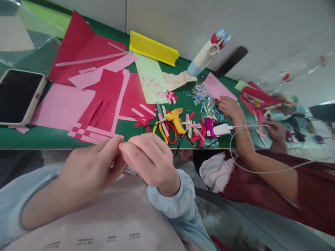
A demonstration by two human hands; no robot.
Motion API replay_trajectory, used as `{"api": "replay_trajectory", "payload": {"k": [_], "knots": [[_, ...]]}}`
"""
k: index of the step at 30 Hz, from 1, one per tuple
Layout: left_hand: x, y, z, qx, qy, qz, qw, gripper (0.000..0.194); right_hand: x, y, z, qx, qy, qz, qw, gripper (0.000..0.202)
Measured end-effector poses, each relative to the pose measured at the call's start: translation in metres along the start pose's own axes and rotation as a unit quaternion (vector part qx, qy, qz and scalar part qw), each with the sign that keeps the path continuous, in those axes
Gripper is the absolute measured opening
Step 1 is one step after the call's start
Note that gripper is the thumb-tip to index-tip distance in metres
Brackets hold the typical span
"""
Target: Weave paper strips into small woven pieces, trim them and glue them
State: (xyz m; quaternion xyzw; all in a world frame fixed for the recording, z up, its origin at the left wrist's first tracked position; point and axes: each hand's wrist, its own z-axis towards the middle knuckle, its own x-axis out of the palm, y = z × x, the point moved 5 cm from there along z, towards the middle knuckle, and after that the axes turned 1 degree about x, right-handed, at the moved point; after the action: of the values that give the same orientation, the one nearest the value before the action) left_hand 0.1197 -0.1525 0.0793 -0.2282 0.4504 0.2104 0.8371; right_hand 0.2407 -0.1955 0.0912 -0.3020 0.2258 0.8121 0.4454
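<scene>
My left hand [91,167] and my right hand [150,158] meet fingertip to fingertip in front of the table's near edge. Both are closed in a pinch, and whatever lies between the fingers is hidden. Just beyond them, a woven red and pink paper strip piece [81,132] lies on the table by pink sheets [62,104] and red sheets [111,83]. To the right of my hands are scissors [171,134] with red and yellow handles, a yellow glue gun [176,120] and loose paper strips [196,127].
A phone [19,96] lies at the left. Behind are a yellow folded strip [154,48], a pale green sheet [151,76] and a white bottle [204,57]. Another person's hand [230,106] reaches in at the right, near tinsel [206,101] and a white cable [251,170].
</scene>
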Motion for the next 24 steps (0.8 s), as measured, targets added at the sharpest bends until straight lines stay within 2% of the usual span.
{"api": "replay_trajectory", "payload": {"k": [5, 9, 16, 19, 24], "knots": [[-0.0006, -0.0012, 0.0007, -0.011, 0.017, -0.057, 0.998, 0.018, 0.0009, 0.0011, 0.0005, 0.036, -0.036, 0.013, 0.999, 0.015], [-0.0008, -0.0013, 0.0001, -0.015, 0.02, -0.073, 0.997, 0.017, 0.0026, -0.0016, 0.0001, 0.061, -0.036, 0.012, 0.997, 0.02], [0.0007, 0.0008, -0.0028, -0.003, -0.005, 0.007, 1.0, 0.013, -0.0056, 0.0002, 0.0021, 0.007, -0.054, 0.021, 0.998, 0.018], [0.0001, 0.0009, -0.0021, -0.001, -0.005, -0.009, 1.0, 0.011, -0.0032, 0.0016, 0.0009, -0.002, -0.053, 0.003, 0.999, 0.018], [-0.0008, 0.0007, -0.0007, -0.023, 0.018, -0.088, 0.996, 0.014, 0.0018, -0.0013, 0.0011, 0.058, -0.057, 0.035, 0.996, 0.017]]}}
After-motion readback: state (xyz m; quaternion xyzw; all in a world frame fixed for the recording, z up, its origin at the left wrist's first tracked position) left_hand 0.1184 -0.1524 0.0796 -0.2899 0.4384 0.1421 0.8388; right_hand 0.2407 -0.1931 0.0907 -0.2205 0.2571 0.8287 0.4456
